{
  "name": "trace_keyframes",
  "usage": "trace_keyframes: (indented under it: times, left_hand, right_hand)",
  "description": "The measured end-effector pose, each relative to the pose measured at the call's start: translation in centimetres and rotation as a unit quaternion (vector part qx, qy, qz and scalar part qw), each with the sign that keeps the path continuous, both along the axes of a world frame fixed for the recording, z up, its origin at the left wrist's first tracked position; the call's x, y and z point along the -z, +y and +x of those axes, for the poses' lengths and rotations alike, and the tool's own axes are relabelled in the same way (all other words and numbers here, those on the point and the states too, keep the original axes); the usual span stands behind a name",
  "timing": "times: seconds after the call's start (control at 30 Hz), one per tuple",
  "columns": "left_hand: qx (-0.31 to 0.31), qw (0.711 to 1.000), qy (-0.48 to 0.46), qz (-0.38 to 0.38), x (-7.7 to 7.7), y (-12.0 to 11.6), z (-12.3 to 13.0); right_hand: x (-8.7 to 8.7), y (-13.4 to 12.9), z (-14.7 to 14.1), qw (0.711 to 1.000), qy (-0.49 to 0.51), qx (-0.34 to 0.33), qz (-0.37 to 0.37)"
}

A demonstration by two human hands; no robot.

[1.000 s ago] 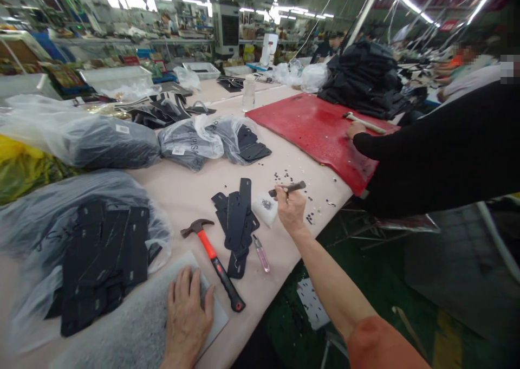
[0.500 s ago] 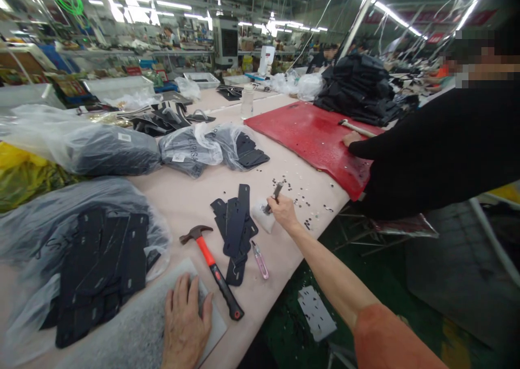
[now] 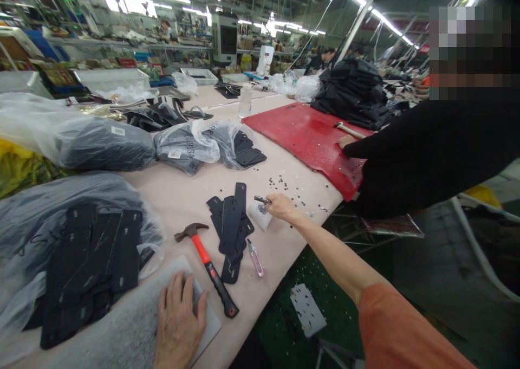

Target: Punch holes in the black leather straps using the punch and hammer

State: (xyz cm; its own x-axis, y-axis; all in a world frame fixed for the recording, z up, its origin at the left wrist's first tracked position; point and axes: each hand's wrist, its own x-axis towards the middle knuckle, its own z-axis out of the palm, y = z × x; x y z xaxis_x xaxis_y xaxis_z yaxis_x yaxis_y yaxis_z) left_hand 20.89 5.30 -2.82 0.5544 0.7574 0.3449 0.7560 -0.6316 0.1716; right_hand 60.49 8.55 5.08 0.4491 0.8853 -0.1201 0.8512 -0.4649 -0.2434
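My left hand (image 3: 181,320) lies palm down on a grey, speckled slab (image 3: 122,317) at the near edge of the pale pink counter (image 3: 174,195). It is open, with the fingers a little apart and the thumb out to the side, and it grips nothing.

My right hand (image 3: 281,206) reaches out farther along the counter, closed around a short metal tool (image 3: 262,200). One end of the tool sticks out past my fingers, pointing to the left. My hand and the tool are at a small white block with dark marks on top (image 3: 260,218); I can't tell whether the tool touches it.

Just left of the block is a loose, crossed pile of black strips with slotted ends (image 3: 232,225). Beside the pile lie small pink-handled snips (image 3: 256,259), and nearer me, between the pile and the slab, a claw hammer with a red and black handle (image 3: 211,271).

To my left, black slotted pieces (image 3: 91,266) spill from a clear plastic bag (image 3: 122,190). Small dark discs (image 3: 280,182) are scattered beyond my right hand. Past them, a person in black sleeves rests a hand (image 3: 346,141) at a red mat (image 3: 300,133), beside a pale-handled hammer (image 3: 351,131).
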Motion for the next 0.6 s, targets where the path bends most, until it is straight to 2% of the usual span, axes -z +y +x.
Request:
trace_keyframes:
  times: [0.23,0.6]
  left_hand:
    - [0.002,1.000,0.000,0.001,-0.09,-0.05,0.06]
    - [-0.004,1.000,-0.007,-0.013,-0.62,-0.12,0.28]
  right_hand:
    - [0.60,0.85,-0.32,0.995,-0.054,-0.021,-0.079]
    - [0.30,1.05,-0.87,0.994,-0.053,-0.036,-0.088]
